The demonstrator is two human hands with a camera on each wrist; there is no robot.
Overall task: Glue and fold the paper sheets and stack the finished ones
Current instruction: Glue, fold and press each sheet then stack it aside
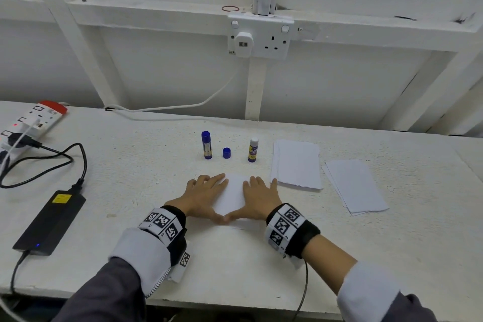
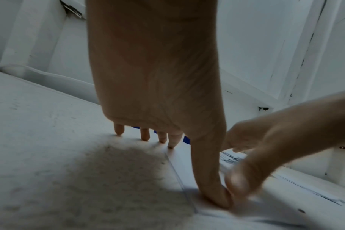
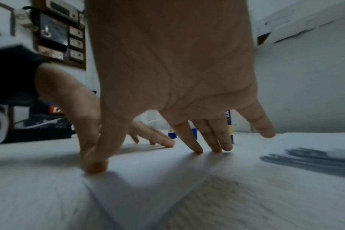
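Left hand (image 1: 206,192) and right hand (image 1: 257,197) flat, released, pressing sheet (image 1: 234,195); thumbs meet at 6 o'clock. Best sweep outward, firm, crease even.

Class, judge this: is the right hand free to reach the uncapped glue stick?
Probably yes: the right hand lies flat on the folded sheet, holding nothing, and bare table separates it from the uncapped glue stick.

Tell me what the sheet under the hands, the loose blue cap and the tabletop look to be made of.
Sheet: thin matte white paper, lying flat with crisp edges under both hands.
Blue cap: probably moulded plastic, smooth with a slight sheen.
Tabletop: a rough, grainy, white-coated board with scuffs and specks; what lies under the coating cannot be told.
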